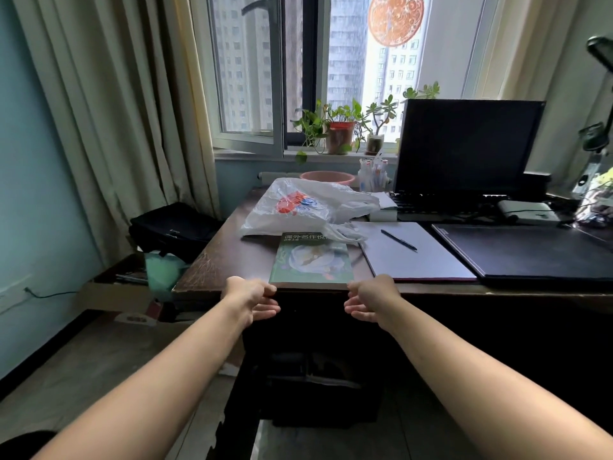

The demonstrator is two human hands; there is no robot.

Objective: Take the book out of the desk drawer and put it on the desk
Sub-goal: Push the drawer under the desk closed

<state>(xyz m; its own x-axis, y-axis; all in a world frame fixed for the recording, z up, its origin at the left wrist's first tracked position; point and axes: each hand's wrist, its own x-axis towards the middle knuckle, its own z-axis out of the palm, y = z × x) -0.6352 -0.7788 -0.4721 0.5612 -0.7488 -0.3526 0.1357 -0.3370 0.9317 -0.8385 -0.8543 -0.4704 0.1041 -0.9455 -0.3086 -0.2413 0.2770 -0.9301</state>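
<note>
A green book [311, 258] with a white flower on its cover lies flat on the dark wooden desk [212, 260], its near edge flush with the desk's front edge. My left hand [253, 298] is at the book's near left corner and my right hand [370, 298] at its near right corner. Both hands have loosely curled, spread fingers hanging below the desk edge, with each thumb tip just at a corner. Neither hand grips the book. The desk front [311, 327] below the book is dark, and I cannot make out the drawer there.
A white plastic bag [308, 204] lies just behind the book, partly over its top edge. To the right are a grey pad [414, 257] with a pen [398, 240], a black folder [530, 250], a keyboard and a monitor [464, 147]. Left of the desk stand a green bin [162, 270] and boxes.
</note>
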